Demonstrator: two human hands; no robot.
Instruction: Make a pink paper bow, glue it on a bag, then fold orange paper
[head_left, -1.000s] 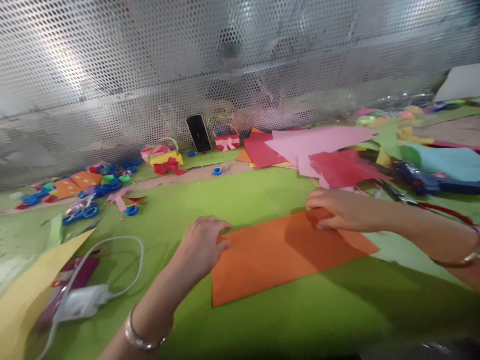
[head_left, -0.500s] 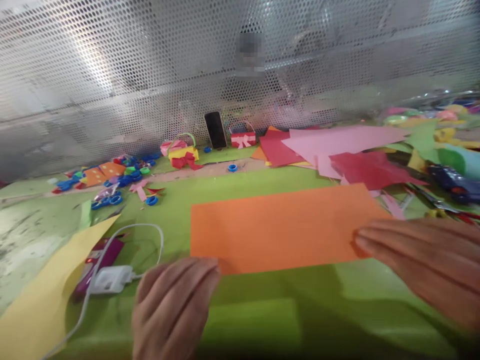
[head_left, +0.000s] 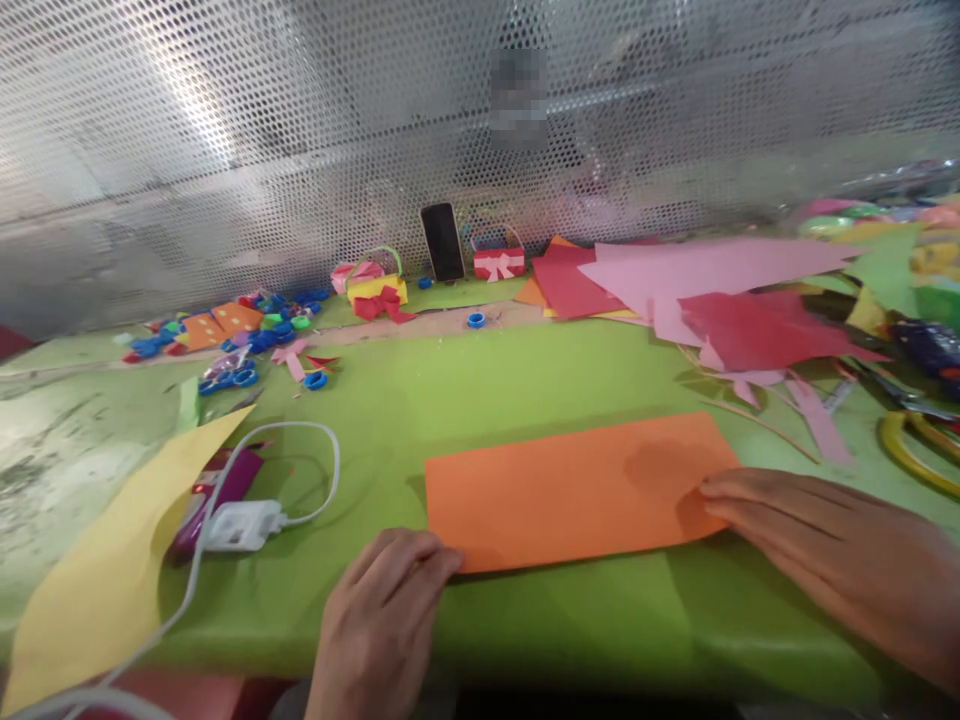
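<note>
A rectangular sheet of orange paper (head_left: 577, 495) is stretched between my hands, low over the green tabletop near its front edge. My left hand (head_left: 382, 615) is closed, with its fingertips pinching the paper's near left corner. At the other end my right hand (head_left: 832, 555) grips the right edge, its fingers straight and pressed together; its thumb is hidden. The paper's right end bends slightly under those fingers.
To the left lie yellow paper (head_left: 97, 560) and a white charger (head_left: 244, 525) with its cable. Pink sheets (head_left: 697, 270), red paper (head_left: 765, 330) and yellow-handled scissors (head_left: 919, 450) are on the right. Small paper baskets (head_left: 499, 263) and a phone (head_left: 443, 242) stand by the perforated metal screen.
The orange paper has come nearer to me and lower in the view, with both hands still at its ends. The view has shifted slightly, bringing the table's front edge into sight.
</note>
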